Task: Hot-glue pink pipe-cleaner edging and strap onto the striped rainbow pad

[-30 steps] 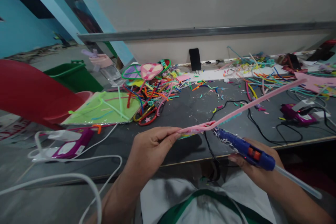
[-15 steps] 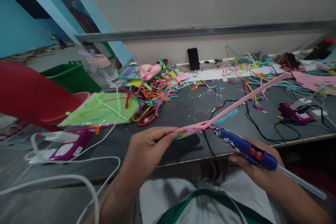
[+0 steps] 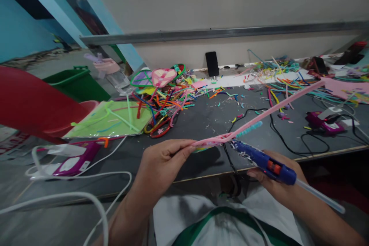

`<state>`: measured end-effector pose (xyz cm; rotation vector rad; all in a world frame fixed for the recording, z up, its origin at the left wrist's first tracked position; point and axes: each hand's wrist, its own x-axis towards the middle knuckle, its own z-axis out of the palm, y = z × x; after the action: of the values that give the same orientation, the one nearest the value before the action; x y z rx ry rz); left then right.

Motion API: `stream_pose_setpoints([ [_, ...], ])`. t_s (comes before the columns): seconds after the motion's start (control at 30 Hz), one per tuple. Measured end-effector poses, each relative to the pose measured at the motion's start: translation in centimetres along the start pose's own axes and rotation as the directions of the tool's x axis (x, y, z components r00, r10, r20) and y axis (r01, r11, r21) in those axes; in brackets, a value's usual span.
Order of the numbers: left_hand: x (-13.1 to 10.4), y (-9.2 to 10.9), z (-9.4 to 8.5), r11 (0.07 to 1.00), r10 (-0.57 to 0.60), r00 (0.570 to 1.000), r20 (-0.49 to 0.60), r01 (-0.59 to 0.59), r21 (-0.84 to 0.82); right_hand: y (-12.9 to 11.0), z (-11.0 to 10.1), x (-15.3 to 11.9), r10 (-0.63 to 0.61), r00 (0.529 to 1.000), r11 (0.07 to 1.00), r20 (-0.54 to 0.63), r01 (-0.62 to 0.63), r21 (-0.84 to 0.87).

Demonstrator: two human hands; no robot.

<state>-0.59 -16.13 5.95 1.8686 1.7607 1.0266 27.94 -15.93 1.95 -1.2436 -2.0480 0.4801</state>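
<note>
Between thumb and fingers, my left hand (image 3: pixel 164 165) pinches a flat pink pipe-cleaner piece (image 3: pixel 211 141), seen nearly edge-on. From its right end a long pink pipe cleaner (image 3: pixel 276 107) sticks out up and to the right, and a short fuzzy light-blue pipe cleaner (image 3: pixel 249 128) shows beside it. My right hand (image 3: pixel 276 180) is wrapped round a blue hot glue gun (image 3: pixel 262 161). A clear glue stick (image 3: pixel 321 196) juts from the gun's back. The nozzle is at the right end of the pink piece; whether it touches is too small to tell.
On the grey table (image 3: pixel 201 123) lie a heap of coloured pipe cleaners (image 3: pixel 170 100), a green sheet (image 3: pixel 123 117) and purple power strips (image 3: pixel 79 158) with cables. A phone (image 3: pixel 212 63) leans against the low partition. A red chair (image 3: pixel 25 103) and green bin (image 3: pixel 77 86) stand left.
My right hand and the glue gun have shifted slightly left, the nozzle staying close to the pink piece. My left hand keeps its pinch in nearly the same place.
</note>
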Motion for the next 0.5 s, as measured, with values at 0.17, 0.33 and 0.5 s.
stream_pose_setpoints([
  [0.17, 0.02, -0.01, -0.03, 1.000, -0.003, 1.000, -0.005, 0.003, 0.008, 0.26, 0.10, -0.09, -0.003, 1.000, 1.000, -0.009, 0.003, -0.003],
  [0.33, -0.05, -0.15, -0.08, 1.000, -0.003, 1.000, -0.009, 0.003, 0.011, 0.53, 0.10, -0.33, 0.034, 0.999, 0.999, -0.002, -0.034, -0.010],
  [0.5, -0.05, -0.37, -0.07, 1.000, 0.003, 1.000, -0.013, -0.003, 0.015, 0.85, 0.05, -0.58, 0.051, 0.999, 0.999, -0.004, -0.051, -0.009],
])
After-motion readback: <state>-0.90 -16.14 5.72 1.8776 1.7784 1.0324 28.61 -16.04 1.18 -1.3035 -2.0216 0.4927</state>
